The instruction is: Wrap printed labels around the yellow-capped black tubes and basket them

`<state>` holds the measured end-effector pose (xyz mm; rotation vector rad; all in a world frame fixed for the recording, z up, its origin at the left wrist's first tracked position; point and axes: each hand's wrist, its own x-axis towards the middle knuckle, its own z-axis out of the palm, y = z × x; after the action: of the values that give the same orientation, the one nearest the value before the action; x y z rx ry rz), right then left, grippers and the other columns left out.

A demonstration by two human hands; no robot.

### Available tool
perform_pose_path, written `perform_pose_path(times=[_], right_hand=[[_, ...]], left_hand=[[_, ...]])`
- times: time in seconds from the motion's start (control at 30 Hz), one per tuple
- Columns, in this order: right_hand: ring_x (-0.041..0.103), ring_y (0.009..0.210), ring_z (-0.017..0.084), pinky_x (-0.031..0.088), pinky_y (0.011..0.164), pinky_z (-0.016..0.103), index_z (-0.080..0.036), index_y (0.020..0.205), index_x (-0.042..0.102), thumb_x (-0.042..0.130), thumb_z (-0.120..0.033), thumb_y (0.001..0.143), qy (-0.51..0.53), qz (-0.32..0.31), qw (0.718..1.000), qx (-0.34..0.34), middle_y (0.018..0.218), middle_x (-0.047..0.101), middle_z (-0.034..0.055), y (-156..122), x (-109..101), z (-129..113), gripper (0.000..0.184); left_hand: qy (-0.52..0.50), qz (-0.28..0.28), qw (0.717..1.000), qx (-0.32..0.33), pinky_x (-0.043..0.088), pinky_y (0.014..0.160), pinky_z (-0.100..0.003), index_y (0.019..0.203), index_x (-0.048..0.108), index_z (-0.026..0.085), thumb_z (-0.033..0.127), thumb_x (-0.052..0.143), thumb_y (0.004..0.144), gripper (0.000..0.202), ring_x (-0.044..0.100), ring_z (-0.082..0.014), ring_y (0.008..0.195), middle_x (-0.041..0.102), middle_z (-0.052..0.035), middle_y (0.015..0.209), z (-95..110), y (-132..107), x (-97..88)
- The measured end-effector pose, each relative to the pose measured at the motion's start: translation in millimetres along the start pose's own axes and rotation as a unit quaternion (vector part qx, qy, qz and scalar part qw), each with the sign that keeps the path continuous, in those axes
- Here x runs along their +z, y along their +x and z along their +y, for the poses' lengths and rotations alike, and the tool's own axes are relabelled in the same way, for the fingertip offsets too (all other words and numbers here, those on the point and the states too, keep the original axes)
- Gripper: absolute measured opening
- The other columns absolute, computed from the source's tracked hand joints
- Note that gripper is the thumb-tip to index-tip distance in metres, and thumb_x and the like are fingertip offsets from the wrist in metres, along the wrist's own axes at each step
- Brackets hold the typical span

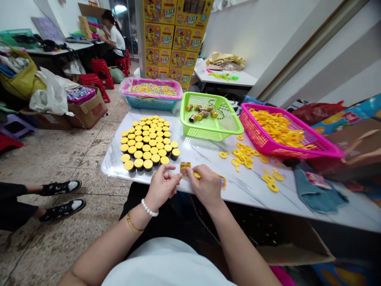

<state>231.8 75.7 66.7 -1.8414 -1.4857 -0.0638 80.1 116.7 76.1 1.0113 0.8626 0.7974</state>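
My left hand (163, 183), with a pearl bracelet on its wrist, is closed with thumb and forefinger together at the table's front edge. Whatever is in that pinch is too small to make out. My right hand (205, 184) is wrapped round a small yellow piece (197, 175), mostly hidden by the fingers. Between the hands is a small printed yellow label (185, 166); I cannot tell if it is held or lying down. Another printed label (222, 181) shows beside my right hand. Many small dark tubs with yellow lids (145, 147) stand grouped to the left.
A green basket (214, 133) holds several small wrapped tubes. A pink basket (268, 149) is full of yellow ring pieces, with more loose yellow rings (244, 155) before it. Colourful beads fill a lined basket (151, 104) behind. A person's shoes (64, 198) are at the left.
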Motion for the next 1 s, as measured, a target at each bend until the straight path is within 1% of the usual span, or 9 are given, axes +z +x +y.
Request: perform_pose_path(times=[0.1, 0.17, 0.23, 0.3, 0.4, 0.53, 0.63, 0.77, 1.0], right_hand=[[0.055, 0.063, 0.016, 0.027, 0.057, 0.030, -0.018, 0.062, 0.066, 0.058, -0.027, 0.091, -0.207, 0.019, 0.976, -0.064, 0.066, 0.067, 0.0047, 2, 10, 11, 0.032], [0.055, 0.065, 0.016, 0.024, 0.056, 0.031, -0.018, 0.062, 0.066, 0.059, -0.025, 0.091, -0.267, 0.022, 0.960, -0.084, 0.068, 0.068, 0.0051, 3, 15, 16, 0.031], [0.055, 0.067, 0.017, 0.026, 0.056, 0.031, -0.018, 0.065, 0.068, 0.059, -0.024, 0.092, -0.271, 0.023, 0.958, -0.093, 0.071, 0.070, 0.0056, 4, 18, 20, 0.029], [0.057, 0.070, 0.018, 0.030, 0.058, 0.030, -0.019, 0.074, 0.073, 0.060, -0.023, 0.091, -0.231, 0.038, 0.968, -0.096, 0.077, 0.072, 0.0063, 5, 18, 24, 0.021], [0.061, 0.076, 0.019, 0.040, 0.064, 0.029, -0.022, 0.091, 0.076, 0.061, -0.023, 0.090, -0.130, 0.100, 0.983, -0.084, 0.088, 0.075, 0.0061, 9, 11, 28, 0.016], [0.064, 0.073, 0.019, 0.048, 0.070, 0.031, -0.021, 0.082, 0.073, 0.061, -0.025, 0.091, 0.057, 0.148, 0.987, -0.032, 0.078, 0.072, 0.0043, 14, -10, 13, 0.016], [0.059, 0.061, 0.016, 0.046, 0.061, 0.029, -0.020, 0.072, 0.067, 0.064, -0.027, 0.089, 0.176, 0.114, 0.977, 0.021, 0.067, 0.065, 0.0003, 8, -23, -14, 0.019], [0.058, 0.058, 0.014, 0.046, 0.060, 0.028, -0.021, 0.066, 0.063, 0.062, -0.027, 0.091, 0.256, 0.068, 0.964, 0.018, 0.064, 0.063, -0.0008, -7, -23, -47, 0.026], [0.057, 0.059, 0.015, 0.046, 0.059, 0.029, -0.021, 0.065, 0.062, 0.061, -0.028, 0.092, 0.319, 0.038, 0.946, 0.041, 0.064, 0.062, -0.0002, -21, -7, -60, 0.028]], left_hand=[[0.051, -0.013, 0.999, 0.000, 0.031, 0.029, -0.016, 0.092, 0.057, 0.016, 0.052, 0.074, 0.071, 0.045, 0.047, -0.0066, 0.035, 0.058, 0.0053, 0.058, -3, 0, -1.3], [0.082, -0.016, 0.996, 0.004, 0.031, 0.029, -0.015, 0.088, 0.060, 0.015, 0.051, 0.072, 0.073, 0.041, 0.048, -0.0066, 0.035, 0.058, 0.0045, 0.057, -5, -1, -2.4], [0.096, -0.016, 0.995, 0.008, 0.031, 0.029, -0.015, 0.087, 0.061, 0.015, 0.050, 0.071, 0.074, 0.039, 0.048, -0.0066, 0.035, 0.057, 0.0044, 0.056, -6, -2, -3.4], [0.095, -0.014, 0.995, 0.007, 0.031, 0.029, -0.015, 0.084, 0.061, 0.015, 0.050, 0.070, 0.074, 0.038, 0.047, -0.0065, 0.034, 0.057, 0.0045, 0.054, -6, -4, -4.0], [0.080, -0.005, 0.997, 0.004, 0.030, 0.030, -0.015, 0.080, 0.060, 0.015, 0.051, 0.071, 0.074, 0.037, 0.046, -0.0063, 0.034, 0.057, 0.0042, 0.054, -1, -9, -4.1], [0.056, 0.014, 0.998, 0.028, 0.031, 0.032, -0.015, 0.081, 0.062, 0.014, 0.050, 0.073, 0.074, 0.038, 0.047, -0.0050, 0.035, 0.060, 0.0028, 0.058, 11, -17, -2.8], [0.030, 0.039, 0.997, 0.064, 0.032, 0.034, -0.016, 0.086, 0.063, 0.014, 0.049, 0.074, 0.075, 0.039, 0.049, -0.0044, 0.038, 0.062, 0.0016, 0.066, 23, -24, -1.9], [0.007, 0.067, 0.992, 0.107, 0.035, 0.036, -0.017, 0.087, 0.065, 0.014, 0.050, 0.074, 0.077, 0.038, 0.048, -0.0042, 0.040, 0.062, 0.0011, 0.069, 33, -36, -3.3], [-0.002, 0.110, 0.987, 0.114, 0.031, 0.037, -0.017, 0.086, 0.068, 0.016, 0.050, 0.074, 0.078, 0.035, 0.041, -0.0054, 0.039, 0.048, 0.0064, 0.048, 27, -42, -16.9]])
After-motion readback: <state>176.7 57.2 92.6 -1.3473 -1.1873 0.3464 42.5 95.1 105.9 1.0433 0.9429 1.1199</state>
